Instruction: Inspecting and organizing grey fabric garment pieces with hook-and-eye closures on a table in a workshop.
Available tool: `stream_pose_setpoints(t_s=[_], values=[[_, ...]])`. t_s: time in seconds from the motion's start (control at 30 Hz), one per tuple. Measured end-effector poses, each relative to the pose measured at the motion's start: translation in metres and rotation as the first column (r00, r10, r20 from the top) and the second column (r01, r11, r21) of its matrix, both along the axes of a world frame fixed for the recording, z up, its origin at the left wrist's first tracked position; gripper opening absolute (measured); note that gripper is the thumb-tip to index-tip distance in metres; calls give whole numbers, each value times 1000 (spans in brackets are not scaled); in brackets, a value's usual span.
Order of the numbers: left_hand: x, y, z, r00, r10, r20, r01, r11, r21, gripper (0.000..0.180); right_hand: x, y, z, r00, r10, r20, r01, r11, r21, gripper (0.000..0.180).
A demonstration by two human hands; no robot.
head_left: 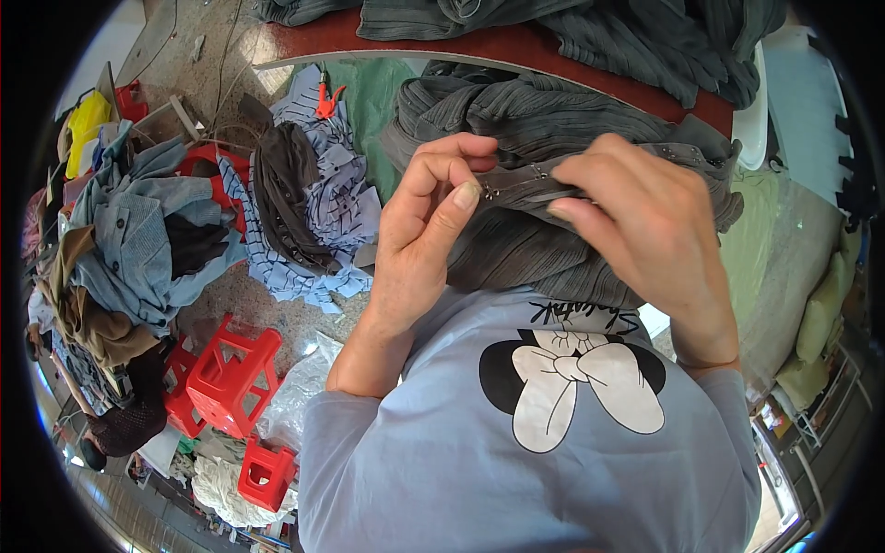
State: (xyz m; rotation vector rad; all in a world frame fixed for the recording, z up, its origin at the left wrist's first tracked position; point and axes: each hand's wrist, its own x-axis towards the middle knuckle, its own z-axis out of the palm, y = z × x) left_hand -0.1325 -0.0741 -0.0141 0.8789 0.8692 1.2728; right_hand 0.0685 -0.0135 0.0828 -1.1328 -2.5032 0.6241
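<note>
My left hand [426, 207] pinches the edge of a dark grey ribbed garment [525, 249] between thumb and forefinger. Small shiny bead-like bits show along that edge, right by the thumb tip. Across from it, my right hand [645, 207] is closed over the same strip of cloth, with thumb and fingers drawn together. Whatever lies between its fingertips is hidden or too small to name. The garment bunches over my lap, and more small shiny bits dot its far right part.
Ahead curves a red-brown table edge [415, 35] with more dark grey garments [636, 41]. To the left lie a blue striped cloth [341, 175], a red-handled tool [327, 101] and a clothes heap [147, 230]. Red plastic stools [230, 373] stand at lower left.
</note>
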Motion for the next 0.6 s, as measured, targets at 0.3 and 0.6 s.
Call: stream_pose_setpoints(t_s=[0.3, 0.6], values=[[-1, -1, -5, 993, -35, 115, 46, 994, -94, 8, -5, 0, -41, 995, 94, -24, -94, 995, 21, 21], [0, 0, -6, 994, -79, 77, 87, 990, -113, 9, -4, 2, -45, 988, 157, -3, -157, 988, 6, 20]])
